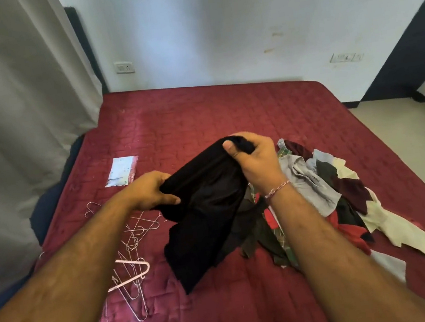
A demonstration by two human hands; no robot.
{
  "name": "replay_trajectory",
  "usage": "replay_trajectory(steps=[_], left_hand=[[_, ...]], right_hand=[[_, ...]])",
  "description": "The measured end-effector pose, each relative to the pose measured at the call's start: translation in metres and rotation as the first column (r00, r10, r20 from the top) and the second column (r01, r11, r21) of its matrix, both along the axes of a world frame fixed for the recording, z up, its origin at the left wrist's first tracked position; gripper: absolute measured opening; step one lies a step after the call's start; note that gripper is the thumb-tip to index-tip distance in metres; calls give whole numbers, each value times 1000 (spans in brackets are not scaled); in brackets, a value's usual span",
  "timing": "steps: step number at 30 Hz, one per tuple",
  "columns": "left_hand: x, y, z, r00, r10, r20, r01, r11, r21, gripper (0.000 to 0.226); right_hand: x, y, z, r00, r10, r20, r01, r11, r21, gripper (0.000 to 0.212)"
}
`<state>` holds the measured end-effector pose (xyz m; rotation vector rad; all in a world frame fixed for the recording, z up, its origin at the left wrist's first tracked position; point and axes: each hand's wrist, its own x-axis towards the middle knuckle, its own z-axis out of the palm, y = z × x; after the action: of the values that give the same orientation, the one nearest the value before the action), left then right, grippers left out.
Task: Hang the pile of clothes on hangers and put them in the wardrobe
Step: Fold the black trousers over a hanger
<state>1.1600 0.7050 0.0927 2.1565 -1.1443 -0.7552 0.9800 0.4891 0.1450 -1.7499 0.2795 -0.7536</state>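
A black garment [207,215] hangs above the red bed [199,114], held up by both hands. My left hand [150,190] grips its left edge, fingers curled into the cloth. My right hand [254,158] grips the upper right part, thumb on top. A pile of clothes [332,199] in grey, maroon, red, cream and green lies on the bed to the right, partly under the black garment. Several pink wire hangers [132,255] lie scattered on the bed at the left, below my left forearm.
A small white packet [122,171] lies on the bed at the left. A grey curtain [11,119] hangs along the left side. White wall behind the bed, beige floor [405,135] to the right. No wardrobe is in view.
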Motion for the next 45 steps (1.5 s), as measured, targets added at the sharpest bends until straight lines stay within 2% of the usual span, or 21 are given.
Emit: replay_trajectory(steps=[2, 6, 8, 10, 15, 18, 20, 22, 24, 26, 28, 29, 30, 31, 32, 34, 35, 37, 39, 42, 45], left_hand=[[5, -2, 12, 995, 27, 93, -28, 1000, 5, 41], [20, -13, 57, 937, 122, 327, -123, 992, -17, 43], [25, -17, 88, 878, 172, 446, -157, 985, -71, 33], [28, -22, 121, 826, 201, 527, -149, 979, -140, 10], [42, -41, 214, 748, 382, 543, -258, 921, -292, 29], [43, -52, 276, 704, 434, 562, -264, 895, -360, 26], [38, -58, 314, 648, 454, 611, -252, 886, -390, 19], [32, -57, 345, 669, 493, 557, -246, 853, -460, 16], [30, -49, 369, 781, 500, 375, -234, 790, -567, 17], [24, -36, 388, 909, 391, 146, -186, 693, -697, 28], [22, -26, 400, 981, 193, -26, -135, 577, -806, 46], [19, -22, 405, 992, 99, -78, -119, 524, -844, 47], [15, -21, 408, 993, 19, -119, -114, 464, -878, 39], [14, -23, 408, 985, -24, -170, -145, 414, -899, 25], [13, -26, 408, 970, -27, -244, -214, 392, -895, 23], [21, -40, 402, 923, 60, -381, -372, 401, -837, 25], [26, -50, 399, 891, 160, -424, -450, 420, -788, 24], [33, -69, 392, 794, 379, -475, -606, 447, -658, 25], [23, -91, 392, 743, 443, -502, -665, 409, -624, 15], [-9, -124, 405, 804, 424, -417, -579, 396, -713, 14], [-43, -148, 421, 893, 371, -255, -406, 422, -811, 17]], right_hand=[[-2, -19, 20, 999, 35, 41, -34, 999, -30, 4], [0, -58, 62, 992, 37, 122, -29, 998, -61, 4], [3, -78, 85, 988, 1, 157, 10, 998, -66, 4], [7, -98, 107, 985, -51, 166, 64, 995, -71, 4], [5, -146, 177, 960, -204, 193, 245, 943, -223, 10], [1, -172, 222, 947, -256, 196, 309, 893, -326, 9], [0, -186, 252, 930, -293, 221, 358, 853, -379, 17], [-2, -197, 280, 920, -326, 216, 389, 824, -412, 26], [-10, -204, 305, 936, -299, 186, 351, 834, -425, 27], [-26, -208, 326, 970, -200, 140, 242, 867, -435, 25], [-45, -207, 344, 992, -20, 128, 71, 911, -406, 24], [-53, -206, 352, 984, 89, 155, -31, 937, -347, 25], [-60, -201, 358, 961, 190, 201, -132, 954, -270, 26], [-63, -199, 360, 934, 252, 252, -210, 960, -184, 28], [-61, -195, 363, 918, 278, 284, -260, 960, -101, 29], [-41, -192, 359, 953, 205, 221, -216, 976, 24, 28], [-25, -194, 354, 988, 93, 122, -94, 995, 8, 28], [5, -197, 345, 973, -205, -110, 176, 958, -228, 30], [26, -182, 342, 915, -357, -188, 268, 886, -379, 33], [42, -136, 349, 952, -276, -131, 218, 914, -341, 34], [52, -96, 364, 992, -125, -24, 117, 973, -199, 37]])
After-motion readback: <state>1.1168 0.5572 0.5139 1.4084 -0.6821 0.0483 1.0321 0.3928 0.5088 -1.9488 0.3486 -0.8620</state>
